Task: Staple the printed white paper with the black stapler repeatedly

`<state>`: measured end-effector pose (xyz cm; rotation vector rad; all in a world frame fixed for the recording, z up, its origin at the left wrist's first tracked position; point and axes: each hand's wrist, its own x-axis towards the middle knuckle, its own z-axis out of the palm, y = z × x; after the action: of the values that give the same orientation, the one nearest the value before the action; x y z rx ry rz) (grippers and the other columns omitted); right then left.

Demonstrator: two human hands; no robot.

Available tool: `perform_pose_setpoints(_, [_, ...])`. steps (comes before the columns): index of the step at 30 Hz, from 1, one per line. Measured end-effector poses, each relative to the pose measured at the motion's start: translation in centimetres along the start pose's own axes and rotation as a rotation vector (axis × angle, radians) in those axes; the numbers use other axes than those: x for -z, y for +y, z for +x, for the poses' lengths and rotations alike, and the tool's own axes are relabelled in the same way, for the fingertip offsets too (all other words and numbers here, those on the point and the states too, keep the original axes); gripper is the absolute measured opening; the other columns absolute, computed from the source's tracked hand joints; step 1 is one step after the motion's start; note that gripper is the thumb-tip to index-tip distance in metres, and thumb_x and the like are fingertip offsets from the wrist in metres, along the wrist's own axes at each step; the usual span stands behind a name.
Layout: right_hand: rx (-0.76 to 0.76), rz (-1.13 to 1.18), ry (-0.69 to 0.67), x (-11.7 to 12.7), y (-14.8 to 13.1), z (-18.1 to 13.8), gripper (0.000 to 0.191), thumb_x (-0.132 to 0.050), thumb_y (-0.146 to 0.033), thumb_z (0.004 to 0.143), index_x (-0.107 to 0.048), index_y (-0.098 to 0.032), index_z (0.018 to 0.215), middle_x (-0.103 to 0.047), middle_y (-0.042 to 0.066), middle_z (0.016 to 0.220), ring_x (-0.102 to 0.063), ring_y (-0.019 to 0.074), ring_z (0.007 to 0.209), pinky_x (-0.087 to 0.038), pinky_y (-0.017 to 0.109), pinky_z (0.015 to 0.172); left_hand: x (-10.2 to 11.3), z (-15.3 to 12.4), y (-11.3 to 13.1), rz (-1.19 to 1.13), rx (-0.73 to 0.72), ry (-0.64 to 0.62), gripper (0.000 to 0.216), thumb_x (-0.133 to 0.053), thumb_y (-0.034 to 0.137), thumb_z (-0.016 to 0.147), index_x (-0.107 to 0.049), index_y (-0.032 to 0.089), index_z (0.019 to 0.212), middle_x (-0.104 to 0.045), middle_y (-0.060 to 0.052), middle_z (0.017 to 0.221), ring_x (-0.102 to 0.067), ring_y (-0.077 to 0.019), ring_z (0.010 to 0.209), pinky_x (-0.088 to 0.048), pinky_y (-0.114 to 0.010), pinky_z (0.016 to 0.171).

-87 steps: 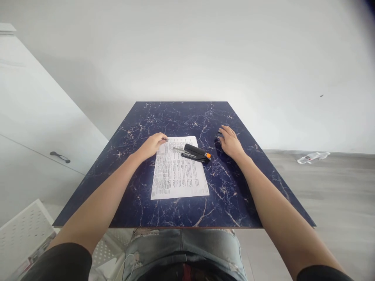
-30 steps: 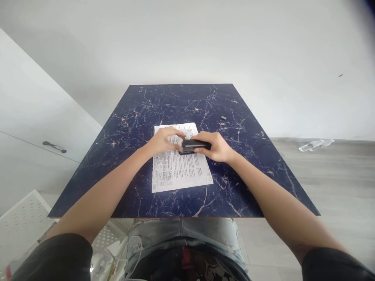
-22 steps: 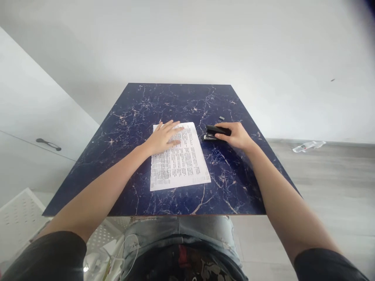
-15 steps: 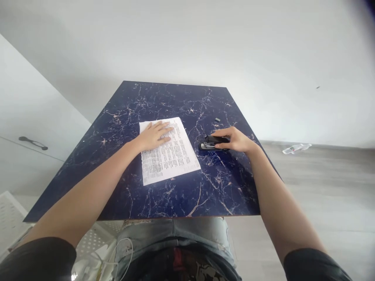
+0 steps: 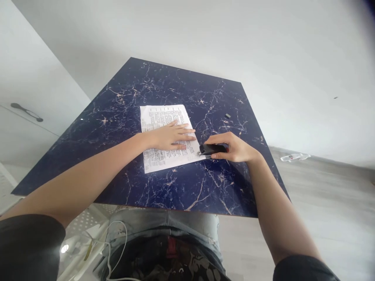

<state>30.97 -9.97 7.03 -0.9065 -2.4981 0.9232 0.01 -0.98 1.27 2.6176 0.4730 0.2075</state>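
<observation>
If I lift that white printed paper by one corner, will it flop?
It would probably flop: the white printed sheet of paper looks thin and lies flat on the dark blue marble-patterned table. It likely slides easily too, since the left hand presses flat on it. It seems very light next to the black stapler in the right hand.

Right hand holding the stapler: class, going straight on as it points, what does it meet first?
Probably the printed sheet, whose right edge lies at the stapler; the left hand lies beyond.
</observation>
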Motion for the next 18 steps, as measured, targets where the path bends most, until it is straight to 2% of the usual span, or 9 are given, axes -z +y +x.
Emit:
perform_pose_setpoints(5, [0.045, -0.017, -0.024, -1.4, -1.6, 1.1, 0.029, -0.072, -0.034, 0.099, -0.075, -0.022, 0.126, -0.075, 0.006, 0.109, -0.067, 0.0175, 0.09, -0.051, 0.031, 0.076, 0.0, -0.1, 0.0, -0.02, 0.003, 0.021, 0.055, -0.065, 0.055, 0.102, -0.06, 0.044, 0.155, -0.044, 0.005, 0.173, -0.028, -0.0307, 0.167, -0.003, -0.052, 0.138])
perform_pose_setpoints(9, [0.044, -0.013, -0.016, -2.1, -2.5, 1.7, 0.029, -0.071, -0.03, 0.099, -0.076, -0.022, 0.127, -0.075, 0.006, 0.109, -0.066, 0.0168, 0.087, -0.049, 0.031, 0.074, -0.2, 0.1, 0.2, -0.007, -0.004, -0.003, 0.057, -0.061, 0.059, 0.103, -0.057, 0.043, 0.157, -0.04, 0.005, 0.175, -0.023, -0.0314, 0.168, 0.002, -0.053, 0.138])
perform_pose_setpoints(16, [0.025, -0.038, 0.0, -2.2, -3.2, 1.9, 0.027, -0.071, -0.03, 0.1, -0.077, -0.023, 0.125, -0.075, 0.005, 0.107, -0.065, 0.0166, 0.085, -0.049, 0.031, 0.075, -0.2, 0.1, 0.8, -0.036, -0.018, 0.039, 0.056, -0.067, 0.06, 0.098, -0.062, 0.042, 0.151, -0.045, 0.004, 0.173, -0.026, -0.0326, 0.167, 0.0, -0.052, 0.138])
perform_pose_setpoints(18, [0.028, -0.041, -0.005, -2.1, -3.1, 1.8, 0.027, -0.072, -0.031, 0.1, -0.077, -0.023, 0.125, -0.075, 0.005, 0.105, -0.065, 0.0168, 0.086, -0.049, 0.031, 0.076, -0.1, 0.0, 1.2, -0.066, -0.039, 0.05, 0.055, -0.074, 0.057, 0.095, -0.066, 0.043, 0.147, -0.048, 0.004, 0.171, -0.031, -0.0331, 0.165, -0.004, -0.053, 0.139])
